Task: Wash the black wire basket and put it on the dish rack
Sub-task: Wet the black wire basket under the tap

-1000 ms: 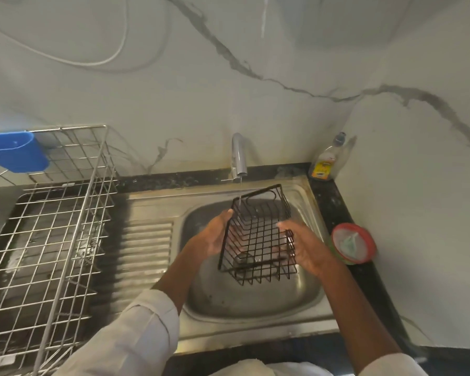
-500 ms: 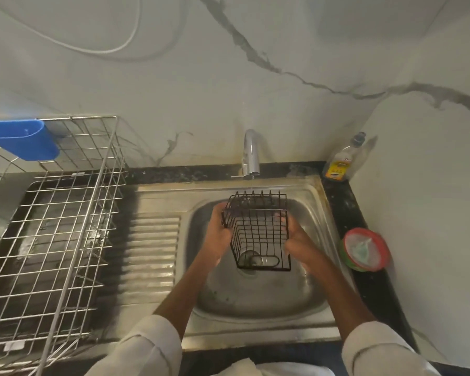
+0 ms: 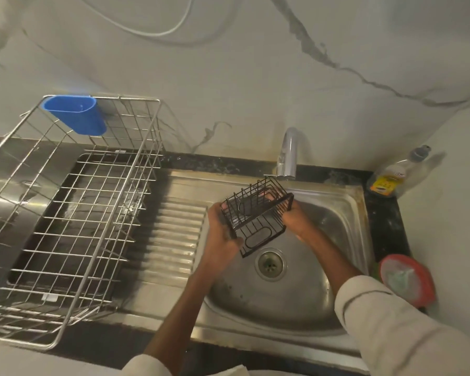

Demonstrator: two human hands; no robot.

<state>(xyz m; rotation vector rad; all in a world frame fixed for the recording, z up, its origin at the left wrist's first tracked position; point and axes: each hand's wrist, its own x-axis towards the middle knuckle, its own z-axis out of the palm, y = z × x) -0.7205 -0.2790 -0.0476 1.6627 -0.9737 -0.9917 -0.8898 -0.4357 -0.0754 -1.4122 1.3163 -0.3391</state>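
Note:
The black wire basket (image 3: 258, 215) is held tilted over the left part of the steel sink bowl (image 3: 334, 229), just below the tap (image 3: 288, 156). My left hand (image 3: 223, 232) grips its left side and near corner. My right hand (image 3: 296, 221) holds its right side, fingers partly hidden behind the wires. The steel wire dish rack (image 3: 73, 213) stands on the left of the counter, beside the ribbed drainboard (image 3: 174, 234).
A blue plastic cup holder (image 3: 76, 114) hangs on the rack's back rim. A dish soap bottle (image 3: 391, 177) stands in the back right corner. A red-rimmed round tub (image 3: 406, 278) sits right of the sink. The drain (image 3: 270, 263) lies under the basket.
The basket has been turned and tilted in both hands and has shifted toward the left side of the bowl. The camera view has swung left, showing more of the rack.

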